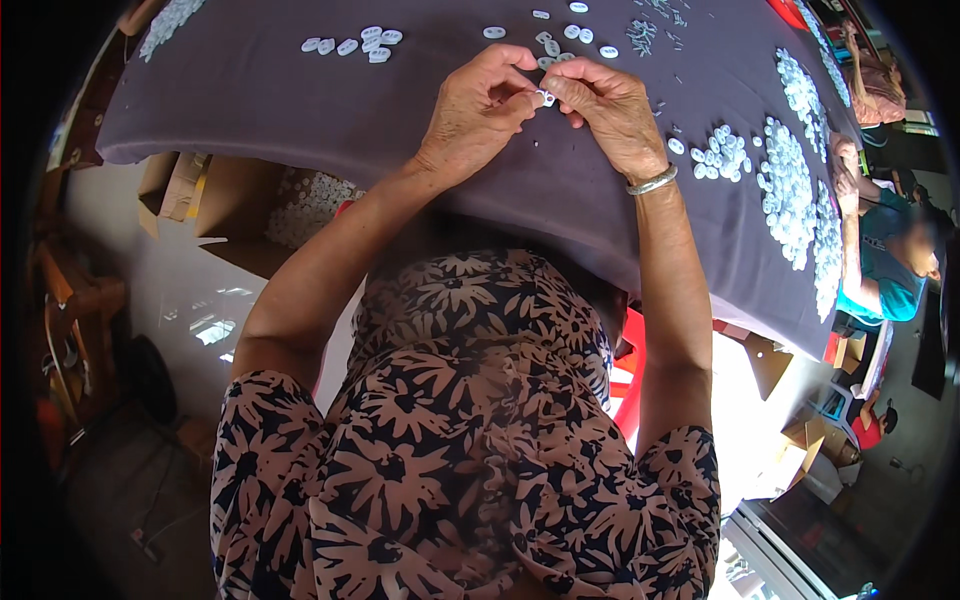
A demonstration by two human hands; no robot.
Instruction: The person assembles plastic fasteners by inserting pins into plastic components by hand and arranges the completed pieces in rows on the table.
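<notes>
Above the dark tablecloth (270, 100), my left hand (482, 110) and my right hand (608, 108) meet with fingertips pinched together. Between them is a small white plastic piece (546, 98) with dark holes, partly covered by the fingers. My right wrist wears a silver bangle (653, 181). Just beyond the fingertips lie a few white oval pieces (547, 44), some hidden behind my right hand. To the left of my left hand is a small cluster of similar oval pieces (374, 40).
Small grey-green pins (642, 38) lie scattered at the far side. Large heaps of white pieces (788, 190) cover the right of the table, with a smaller group (722, 155) closer in. A cardboard box (225, 200) of pieces stands below the left edge. Another person (890, 260) sits at the right.
</notes>
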